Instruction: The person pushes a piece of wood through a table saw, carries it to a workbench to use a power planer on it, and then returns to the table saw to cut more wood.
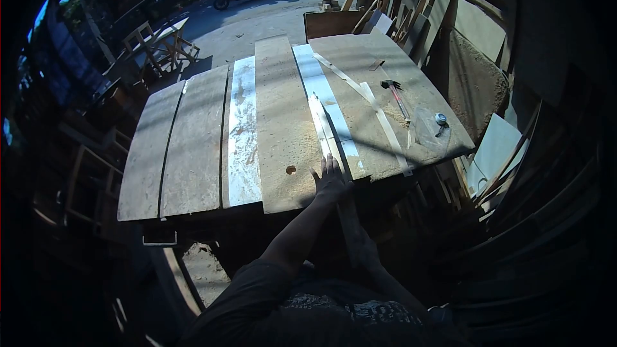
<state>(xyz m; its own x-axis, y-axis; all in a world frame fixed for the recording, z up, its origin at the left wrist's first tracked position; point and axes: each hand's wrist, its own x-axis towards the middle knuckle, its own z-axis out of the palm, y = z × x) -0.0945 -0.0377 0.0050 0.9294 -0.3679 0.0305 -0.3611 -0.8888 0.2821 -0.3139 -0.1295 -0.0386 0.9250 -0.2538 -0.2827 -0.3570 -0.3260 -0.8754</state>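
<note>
left hand [331,180] open flat on workbench [193,154] by wooden strip [325,127]; right hand [365,250] shadowed, grip impossible to tell

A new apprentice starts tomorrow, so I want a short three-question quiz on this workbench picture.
1. True or false: the left hand lies flat on the table.
2. Which tool lies on the table's right side? A) hammer B) drill C) pliers
3. Fill in: beside the left hand, a long thin wooden ____ runs away across the table.
Key: 1 true; 2 A; 3 strip.
</note>
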